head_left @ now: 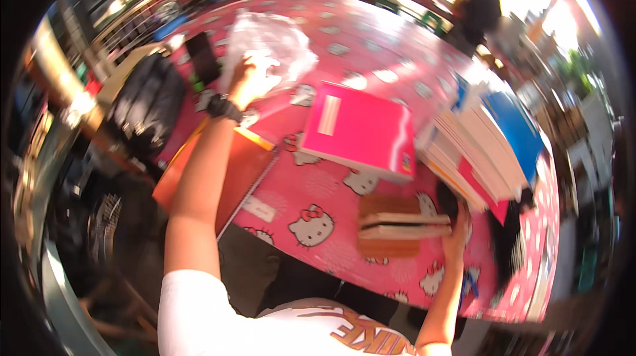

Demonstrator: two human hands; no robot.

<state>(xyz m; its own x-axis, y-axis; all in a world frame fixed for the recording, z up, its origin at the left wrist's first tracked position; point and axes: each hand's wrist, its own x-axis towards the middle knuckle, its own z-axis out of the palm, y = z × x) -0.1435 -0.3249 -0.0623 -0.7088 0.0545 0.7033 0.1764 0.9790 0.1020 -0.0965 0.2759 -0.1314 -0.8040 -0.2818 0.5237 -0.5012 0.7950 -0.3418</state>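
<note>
My left hand [254, 79], with a black watch on its wrist, reaches to the far left of the table. Its bent fingers are closed at the near edge of a crumpled clear plastic bag [281, 41]. On the near right, my right hand [456, 222] grips the right end of a pair of slim books [404, 225]. Their edges face up between the two sides of a brown wooden piece [389, 248]. A thick bright pink book [364, 127] lies flat between my hands. Under my left forearm is an orange spiral notebook [246, 167].
Leaning books [480, 140] and a blue book [513, 127] stand on the right. A black bag [146, 101] and a dark phone-like object [202, 58] are at the left. The table [331, 223] has a pink cartoon-print cover. A dark-clothed person [482, 14] is farther back.
</note>
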